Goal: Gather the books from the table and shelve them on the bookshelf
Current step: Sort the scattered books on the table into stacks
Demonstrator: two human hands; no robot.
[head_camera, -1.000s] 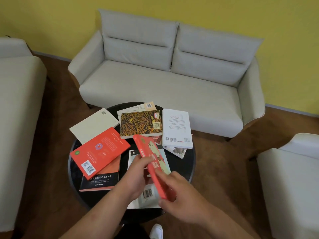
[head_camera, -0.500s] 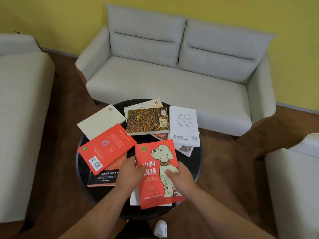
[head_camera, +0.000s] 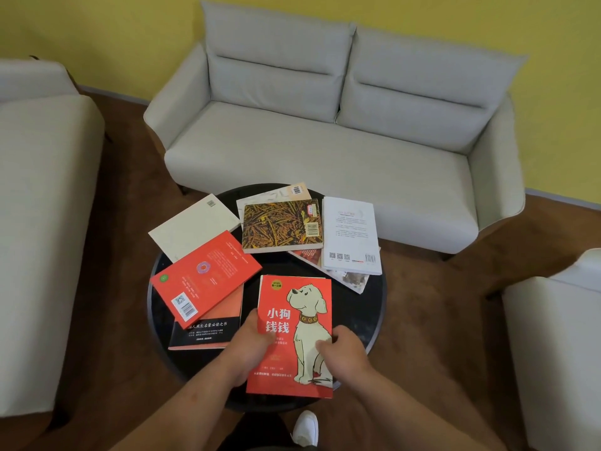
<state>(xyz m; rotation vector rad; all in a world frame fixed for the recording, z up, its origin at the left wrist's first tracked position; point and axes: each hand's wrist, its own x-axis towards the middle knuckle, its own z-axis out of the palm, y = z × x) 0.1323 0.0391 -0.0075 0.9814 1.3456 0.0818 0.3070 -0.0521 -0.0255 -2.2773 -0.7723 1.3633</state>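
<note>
Red dog-cover book over the near edge of the black table, held from both sides.
Its long axis runs away from the person. The left hand pinches the left edge and the right hand the right, thumbs on the cover, fingers probably curled underneath, hidden.

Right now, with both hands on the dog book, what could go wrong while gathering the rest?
1. The left hand and right hand hold the dog book only at its side edges, and its near end juts past the table rim; it may slip to the floor.
2. The white book overhangs the far right rim; a nudge could tip it off.
3. The red book lies slanted across the black book; lifting either may drag the other.
</note>
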